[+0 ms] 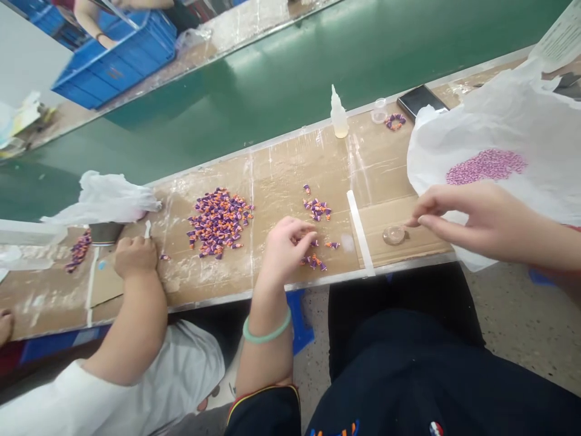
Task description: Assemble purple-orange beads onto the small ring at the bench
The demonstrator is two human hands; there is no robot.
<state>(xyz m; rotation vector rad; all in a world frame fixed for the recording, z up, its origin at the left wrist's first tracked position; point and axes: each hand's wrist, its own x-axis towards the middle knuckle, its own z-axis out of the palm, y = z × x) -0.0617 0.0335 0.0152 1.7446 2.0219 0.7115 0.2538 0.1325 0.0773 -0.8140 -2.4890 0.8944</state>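
Observation:
My left hand [284, 249], with a green bangle [267, 334] on its wrist, is over a small group of purple-and-orange figure-shaped pieces [318, 209]. Its thumb and fingers are drawn together beside more of these pieces [314, 261]; whether one is between the fingertips is hidden. My right hand [476, 223] hovers just right of a small clear round dish [394, 235] on cardboard. Its thumb and fingertips come together in a pinch, and anything in it is too small to make out. A single piece [333, 245] lies right of my left hand.
A large pile of pieces [220, 221] lies to the left, near a co-worker's hand [136, 257]. Behind are a dropper bottle [339, 115], a ring of pieces [394, 122] and a phone [422, 101]. Pink beads [488, 166] rest on a white plastic bag [436, 142]. A white strip [360, 233] crosses the table.

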